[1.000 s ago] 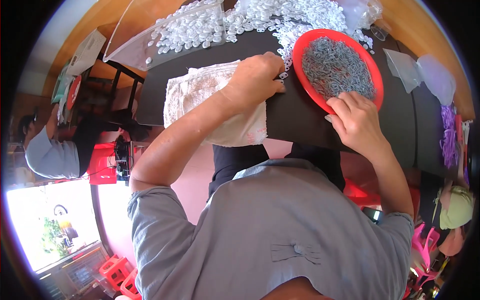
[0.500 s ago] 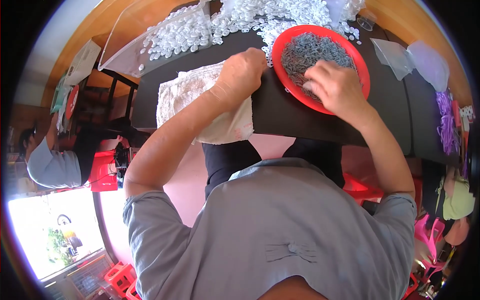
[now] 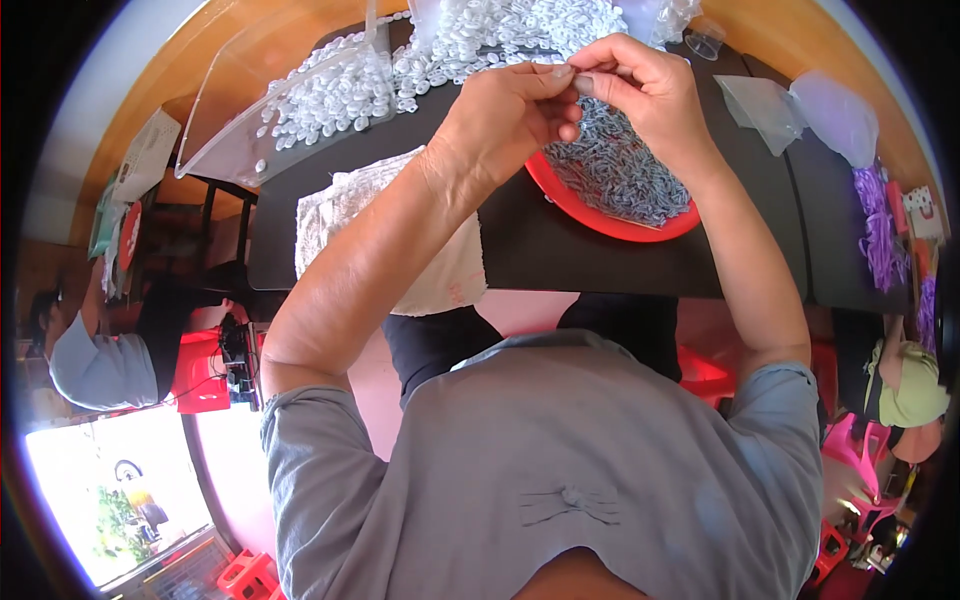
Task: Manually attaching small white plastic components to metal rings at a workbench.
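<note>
Head view, left to right: a clear bin (image 3: pixel 225 148) stands at the table's far side among white pieces (image 3: pixel 328 112), probably to keep them within reach; a folded cloth (image 3: pixel 446 268) lies partly under the left forearm, perhaps as a pad; the left hand (image 3: pixel 515 108) is raised, thumb and forefinger pinched, other fingers loosely curled; the right hand (image 3: pixel 652 98) meets it at the fingertips, nearly closed, perhaps for fine control; I cannot tell what, if anything, either grips; below sits a red dish (image 3: pixel 640 233) of grey pieces (image 3: pixel 622 168), likely placed for easy picking; the bin looks thin and stiff, the white pieces glossy and oval; the cloth is rough and speckled; the dish is smooth plastic, the grey pieces slim and ridged; the table (image 3: pixel 745 235) is matte black.
</note>
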The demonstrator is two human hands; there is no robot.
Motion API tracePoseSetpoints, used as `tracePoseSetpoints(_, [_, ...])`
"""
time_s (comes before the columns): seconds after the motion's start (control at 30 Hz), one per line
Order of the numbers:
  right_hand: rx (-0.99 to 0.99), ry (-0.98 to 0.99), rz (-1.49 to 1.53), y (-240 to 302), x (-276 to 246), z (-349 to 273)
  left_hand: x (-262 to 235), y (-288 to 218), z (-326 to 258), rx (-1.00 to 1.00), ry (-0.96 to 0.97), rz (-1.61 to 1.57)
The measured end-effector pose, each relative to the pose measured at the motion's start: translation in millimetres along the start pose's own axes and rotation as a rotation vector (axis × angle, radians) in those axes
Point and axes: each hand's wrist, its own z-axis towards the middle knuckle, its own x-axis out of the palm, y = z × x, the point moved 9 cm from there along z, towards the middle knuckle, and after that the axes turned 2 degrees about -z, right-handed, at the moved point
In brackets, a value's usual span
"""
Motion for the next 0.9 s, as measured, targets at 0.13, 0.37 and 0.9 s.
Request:
tracePoseSetpoints(0.13, [0.125,-0.022,0.038,-17.8,-2.7,-2.9,-6.2,10.8,16.1,-0.047,0.025,-0.089])
tracePoseSetpoints(0.37, [0.397,-0.076,0.245,-44.6,2.0,-18.9,-7.7,29.1,19.0,-0.011,0.015,-0.130])
tracePoseSetpoints(0.9, [-0.039,0.276,-0.647,-46.9,21.7,-21.7,-18.8,19.0,7.3,-0.015,-0.133,0.282])
